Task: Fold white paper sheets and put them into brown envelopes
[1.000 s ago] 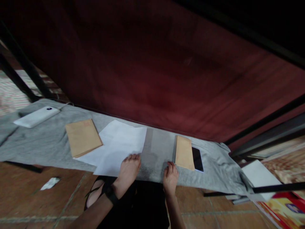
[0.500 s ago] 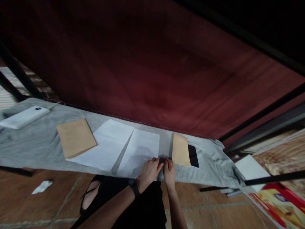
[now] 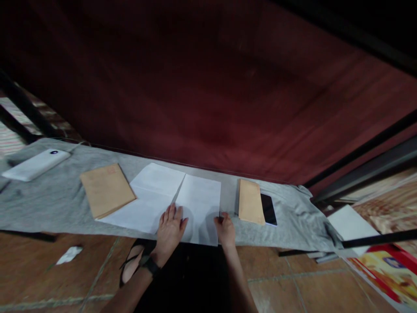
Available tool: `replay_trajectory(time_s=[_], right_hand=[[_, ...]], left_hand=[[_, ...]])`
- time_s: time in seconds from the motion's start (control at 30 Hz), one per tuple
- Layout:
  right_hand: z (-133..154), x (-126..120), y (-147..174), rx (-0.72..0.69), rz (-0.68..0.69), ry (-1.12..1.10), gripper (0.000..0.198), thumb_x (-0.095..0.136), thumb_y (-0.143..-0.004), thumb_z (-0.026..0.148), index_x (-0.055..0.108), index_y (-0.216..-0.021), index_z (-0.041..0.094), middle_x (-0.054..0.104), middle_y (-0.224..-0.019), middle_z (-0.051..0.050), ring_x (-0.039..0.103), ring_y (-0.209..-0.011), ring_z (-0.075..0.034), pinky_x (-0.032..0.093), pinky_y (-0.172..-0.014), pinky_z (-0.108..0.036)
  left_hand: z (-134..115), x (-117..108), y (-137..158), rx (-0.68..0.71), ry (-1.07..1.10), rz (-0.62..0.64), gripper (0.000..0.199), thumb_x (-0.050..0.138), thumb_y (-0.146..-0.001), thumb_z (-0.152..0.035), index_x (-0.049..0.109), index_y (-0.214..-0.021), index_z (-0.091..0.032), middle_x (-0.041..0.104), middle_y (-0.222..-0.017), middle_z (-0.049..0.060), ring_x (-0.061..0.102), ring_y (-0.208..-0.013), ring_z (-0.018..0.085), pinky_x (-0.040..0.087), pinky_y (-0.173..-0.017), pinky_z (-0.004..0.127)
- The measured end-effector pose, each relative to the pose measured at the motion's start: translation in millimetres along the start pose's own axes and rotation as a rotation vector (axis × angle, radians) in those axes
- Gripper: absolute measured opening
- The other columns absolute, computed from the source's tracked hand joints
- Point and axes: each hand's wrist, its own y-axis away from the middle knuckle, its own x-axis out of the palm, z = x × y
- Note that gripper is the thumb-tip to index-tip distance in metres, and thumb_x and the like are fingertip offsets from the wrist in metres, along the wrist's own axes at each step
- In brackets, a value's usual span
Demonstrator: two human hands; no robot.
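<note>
A white sheet of paper (image 3: 200, 195) lies in front of me on the grey cloth. My left hand (image 3: 171, 228) rests flat at its left side, fingers spread, partly over a second creased white sheet (image 3: 146, 198). At the right edge of the first sheet is my right hand (image 3: 226, 229), its fingers curled and the thumb against the paper's edge, which it seems to pinch. On the left, brown envelopes (image 3: 107, 189) overlap the creased sheet. Another brown envelope stack (image 3: 250, 202) lies right of my right hand.
A dark-screened phone (image 3: 269, 209) lies beside the right envelopes. At the far left is a white device (image 3: 35, 165) with a cable. Grey cloth (image 3: 293, 213) covers the narrow surface, with a dark red panel (image 3: 208, 87) behind. A red and yellow box (image 3: 394, 269) stands lower right.
My left hand has moved left, from beside my right hand onto the paper, and its fingers have spread. My right hand has shifted slightly left to the sheet's edge.
</note>
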Motion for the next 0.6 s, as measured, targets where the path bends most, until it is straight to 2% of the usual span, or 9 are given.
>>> replay_trajectory(time_s=[0.1, 0.2, 0.4, 0.6], right_hand=[[1.6, 0.9, -6.2, 0.039, 0.049, -0.035, 0.014, 0.060, -0.080, 0.035, 0.068, -0.081, 0.023, 0.072, -0.070, -0.007, 0.069, -0.066, -0.025, 0.048, -0.058, -0.031], [0.6, -1.7, -15.4, 0.042, 0.058, -0.046, 0.016, 0.058, -0.080, 0.034, 0.064, -0.068, 0.025, 0.071, -0.064, -0.004, 0.068, -0.062, -0.022, 0.046, -0.056, -0.028], [-2.0, -5.4, -25.8, 0.074, -0.011, 0.000, 0.021, 0.050, -0.084, 0.033, 0.065, -0.075, 0.023, 0.073, -0.069, -0.006, 0.068, -0.066, -0.023, 0.047, -0.058, -0.028], [-4.1, -5.6, -27.6, 0.056, 0.042, 0.066, 0.015, 0.054, -0.084, 0.029, 0.064, -0.073, 0.023, 0.073, -0.069, -0.006, 0.069, -0.070, -0.022, 0.045, -0.059, -0.027]], left_hand=[[-5.9, 2.4, 0.1, 0.011, 0.018, -0.002, 0.050, 0.044, -0.096, -0.038, 0.058, -0.133, -0.008, 0.052, -0.144, 0.025, 0.049, -0.134, 0.038, 0.040, -0.107, 0.053], [-9.0, 5.0, -3.8, 0.009, 0.041, -0.013, 0.048, 0.044, -0.096, -0.040, 0.059, -0.132, -0.011, 0.053, -0.145, 0.022, 0.050, -0.133, 0.037, 0.041, -0.107, 0.052], [-16.1, 11.9, -12.8, 0.096, 0.140, -0.001, 0.048, 0.043, -0.097, -0.037, 0.056, -0.134, -0.008, 0.046, -0.150, 0.024, 0.047, -0.138, 0.034, 0.038, -0.113, 0.049], [-43.1, 14.6, -13.5, 0.279, 0.212, 0.059, 0.048, 0.041, -0.099, -0.032, 0.051, -0.141, -0.011, 0.042, -0.155, 0.018, 0.037, -0.145, 0.030, 0.035, -0.117, 0.050]])
